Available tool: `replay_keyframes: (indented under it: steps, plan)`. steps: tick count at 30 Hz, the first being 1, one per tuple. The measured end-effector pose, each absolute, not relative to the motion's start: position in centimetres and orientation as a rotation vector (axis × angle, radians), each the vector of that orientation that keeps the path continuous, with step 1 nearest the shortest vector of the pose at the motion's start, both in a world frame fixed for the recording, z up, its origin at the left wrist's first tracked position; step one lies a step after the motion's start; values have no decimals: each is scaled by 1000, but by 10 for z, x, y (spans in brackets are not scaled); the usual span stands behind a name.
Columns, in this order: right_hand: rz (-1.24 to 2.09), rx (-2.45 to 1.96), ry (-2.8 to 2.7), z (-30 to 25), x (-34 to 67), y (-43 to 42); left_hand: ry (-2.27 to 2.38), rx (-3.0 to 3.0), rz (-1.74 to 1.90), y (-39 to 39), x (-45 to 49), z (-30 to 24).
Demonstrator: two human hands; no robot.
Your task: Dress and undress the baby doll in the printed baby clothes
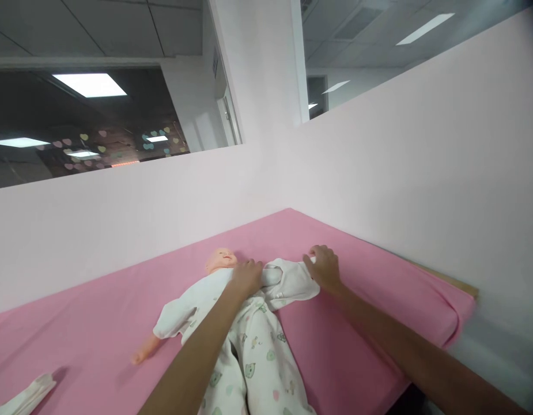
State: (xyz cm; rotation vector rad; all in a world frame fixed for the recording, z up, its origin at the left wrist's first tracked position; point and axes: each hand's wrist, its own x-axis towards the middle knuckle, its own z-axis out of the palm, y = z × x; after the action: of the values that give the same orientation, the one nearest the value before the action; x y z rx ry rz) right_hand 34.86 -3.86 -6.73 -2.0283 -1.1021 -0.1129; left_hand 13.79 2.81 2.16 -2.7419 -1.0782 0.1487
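Note:
A baby doll (223, 257) lies on its back on the pink mattress (97, 300), in a white top (208, 288) and white patterned pants (261, 346). One bare doll forearm (146, 349) comes out of the sleeve on the left. My left hand (248, 278) is closed on the top near the doll's chest and shoulder; its fingertips are partly hidden. To the right, the other sleeve (294, 279) is stretched out sideways, and my right hand (324, 268) grips its far end. No doll hand shows at that end.
White walls (266, 178) meet behind the mattress corner, with windows (89, 115) above them. A piece of white cloth (30, 396) lies at the lower left. On the right the mattress edge drops off beside a wooden edge (448, 279).

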Motion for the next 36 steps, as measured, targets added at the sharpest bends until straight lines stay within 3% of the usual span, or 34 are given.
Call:
replay_keyframes:
  steps: [7, 15, 29, 36]
  plan:
    - [-95, -1965, -1380, -58, 276, -23, -957, -2861, 172, 27, 168, 8]
    - [-6, -2167, -1433, -67, 309, -29, -1078, -2862, 157, 35, 176, -14]
    - [282, -2265, -1131, -64, 339, -33, -1146, -3030, -154, 44, 148, 12]
    - [138, -2193, -1309, -70, 317, -39, -1287, -3077, -268, 44, 151, 7]
